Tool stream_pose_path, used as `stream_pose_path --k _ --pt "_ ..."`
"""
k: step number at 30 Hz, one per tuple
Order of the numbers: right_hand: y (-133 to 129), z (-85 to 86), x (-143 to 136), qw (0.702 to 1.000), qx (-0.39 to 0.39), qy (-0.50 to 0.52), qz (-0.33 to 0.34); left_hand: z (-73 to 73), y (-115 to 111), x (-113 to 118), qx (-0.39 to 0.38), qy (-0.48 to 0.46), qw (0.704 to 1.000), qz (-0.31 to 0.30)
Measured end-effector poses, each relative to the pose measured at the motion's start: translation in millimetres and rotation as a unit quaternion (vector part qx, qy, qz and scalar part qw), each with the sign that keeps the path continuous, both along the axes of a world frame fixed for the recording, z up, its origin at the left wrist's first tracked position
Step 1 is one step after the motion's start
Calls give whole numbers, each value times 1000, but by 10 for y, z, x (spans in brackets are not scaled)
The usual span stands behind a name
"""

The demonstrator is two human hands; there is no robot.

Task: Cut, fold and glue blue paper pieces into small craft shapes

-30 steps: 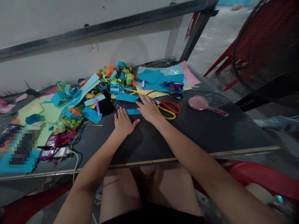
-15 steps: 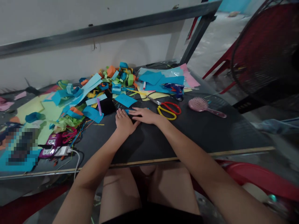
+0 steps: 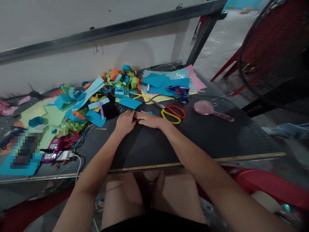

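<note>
My left hand (image 3: 125,122) lies palm down on the dark table (image 3: 149,148), its fingers close together at the tips. My right hand (image 3: 149,119) lies flat beside it, fingertips meeting the left hand's. A small bit of blue paper (image 3: 150,112) shows behind my right fingers; the rest of it is hidden under the hands. Just beyond them lies a flat blue sheet (image 3: 130,103). Scissors (image 3: 172,113) with red and yellow handles rest right of my right hand. A purple strip (image 3: 101,110) lies to the left over a black piece (image 3: 111,110).
Folded paper pieces (image 3: 120,80) are heaped at the back. A blue glue gun (image 3: 180,91) lies on coloured sheets. A pink hairbrush (image 3: 205,108) is at the right, a purple power strip (image 3: 54,149) with a white cable at the left. A fan (image 3: 277,54) stands at the far right.
My left hand has turned slightly and its thumb has drawn in toward its fingers. Less of the blue paper shows between the hands.
</note>
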State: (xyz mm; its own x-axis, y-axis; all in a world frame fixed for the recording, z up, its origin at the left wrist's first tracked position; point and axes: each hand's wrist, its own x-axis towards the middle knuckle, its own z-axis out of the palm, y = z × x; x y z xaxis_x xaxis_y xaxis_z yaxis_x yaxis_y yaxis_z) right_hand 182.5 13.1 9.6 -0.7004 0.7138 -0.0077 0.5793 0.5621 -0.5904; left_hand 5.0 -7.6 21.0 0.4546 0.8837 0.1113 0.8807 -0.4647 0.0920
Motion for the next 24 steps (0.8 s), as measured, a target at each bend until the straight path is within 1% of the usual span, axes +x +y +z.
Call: stream_pose_path --k 4,6,8,12,14,17,19,20,22,23,24 --pt "-5 18 79 999 8 44 -26 47 199 -200 28 -17 996 -79" --pt "-20 17 82 997 22 57 -40 42 244 -260 25 -3 994 -109" --pt "-36 10 66 995 44 70 -52 26 252 -276 25 9 992 -122" --pt "-53 -3 14 989 89 95 -66 2 214 -226 50 -1 993 -107" --pt "-60 -2 -9 987 108 88 -81 10 200 -195 60 -13 992 -107" --pt "-88 20 -34 979 136 39 -148 36 194 -171 68 -19 992 -106" --pt "-119 52 -40 969 145 13 -202 49 190 -169 80 -23 993 -89" --pt "-136 72 -39 964 145 16 -222 51 186 -170 87 -32 993 -76" --pt "-160 117 -30 958 138 67 -240 43 171 -169 101 -91 990 -32" --pt "-164 137 -22 954 129 110 -247 33 165 -165 106 -147 984 -5" --pt "-163 155 -13 946 115 157 -258 18 161 -156 106 -218 970 23"
